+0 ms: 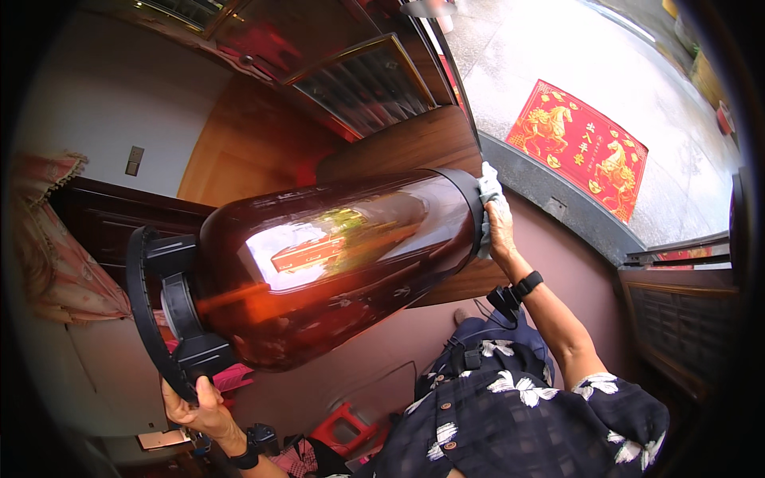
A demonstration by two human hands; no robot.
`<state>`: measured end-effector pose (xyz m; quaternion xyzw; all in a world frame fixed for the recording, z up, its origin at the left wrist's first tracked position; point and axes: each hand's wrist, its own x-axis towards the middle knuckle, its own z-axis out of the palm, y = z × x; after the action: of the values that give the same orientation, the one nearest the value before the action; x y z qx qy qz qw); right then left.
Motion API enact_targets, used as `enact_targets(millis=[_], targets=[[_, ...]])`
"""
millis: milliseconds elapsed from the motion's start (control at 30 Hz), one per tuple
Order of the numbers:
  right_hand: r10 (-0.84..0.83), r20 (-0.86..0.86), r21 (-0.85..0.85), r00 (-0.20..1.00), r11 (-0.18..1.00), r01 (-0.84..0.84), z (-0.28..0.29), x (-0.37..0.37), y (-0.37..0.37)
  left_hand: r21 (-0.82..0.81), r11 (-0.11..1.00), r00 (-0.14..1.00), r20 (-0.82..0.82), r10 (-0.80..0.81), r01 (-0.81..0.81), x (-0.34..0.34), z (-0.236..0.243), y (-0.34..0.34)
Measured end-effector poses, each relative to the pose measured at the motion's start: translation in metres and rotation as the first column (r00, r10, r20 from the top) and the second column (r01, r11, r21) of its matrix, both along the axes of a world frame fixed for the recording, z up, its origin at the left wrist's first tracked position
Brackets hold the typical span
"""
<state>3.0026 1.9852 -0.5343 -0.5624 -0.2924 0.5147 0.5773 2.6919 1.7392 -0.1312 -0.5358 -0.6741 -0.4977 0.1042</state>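
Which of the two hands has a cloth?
The right hand, holding a pale cloth against the brown container; the left hand grips its black ring without one.

The amber vessel (335, 295) gleams in front of me, smooth and glossy, clear tinted plastic or glass, I can't tell which. Its ring (141, 303) at nine o'clock looks like black plastic with a satin sheen; the collar (473, 205) at two is dark and duller. The wipe (489, 191) by it is matt, crumpled cloth. At twelve, the tabletop (414, 139) shows smooth, grained wood. The curtain (68, 251) at nine and shirt (478, 426) at five are patterned cloth, the stool (365, 428) at six shiny red plastic
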Motion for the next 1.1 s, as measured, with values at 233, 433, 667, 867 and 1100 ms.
enact_targets(millis=[233, 433, 667, 867, 1100], targets=[[0.286, -0.159, -0.148, 0.945, 0.94, -0.309, 0.102, -0.021, -0.031, -0.034, 0.999, 0.946, -0.324, -0.009, -0.002, -0.027, -0.021, -0.023], [0.273, 0.573, 0.676, 0.773, 0.376, -0.634, 0.252, -0.073, -0.058, -0.049, 0.998, 0.885, -0.463, -0.045, 0.025, -0.018, -0.011, -0.014], [0.314, 0.545, 0.792, 0.778, 0.11, -0.6, 0.337, -0.096, -0.032, 0.008, 0.999, 0.746, -0.664, 0.045, -0.054, -0.023, -0.018, -0.028], [0.455, 0.576, 0.571, 0.679, 0.371, -0.732, 0.256, -0.08, 0.02, 0.095, 0.985, 0.66, -0.732, 0.167, -0.145, -0.05, -0.026, -0.044], [-0.042, 0.863, 0.459, 0.504, 0.484, -0.745, 0.093, -0.025, 0.035, -0.425, 0.901, 0.902, -0.352, -0.251, 0.085, -0.028, 0.011, -0.005]])
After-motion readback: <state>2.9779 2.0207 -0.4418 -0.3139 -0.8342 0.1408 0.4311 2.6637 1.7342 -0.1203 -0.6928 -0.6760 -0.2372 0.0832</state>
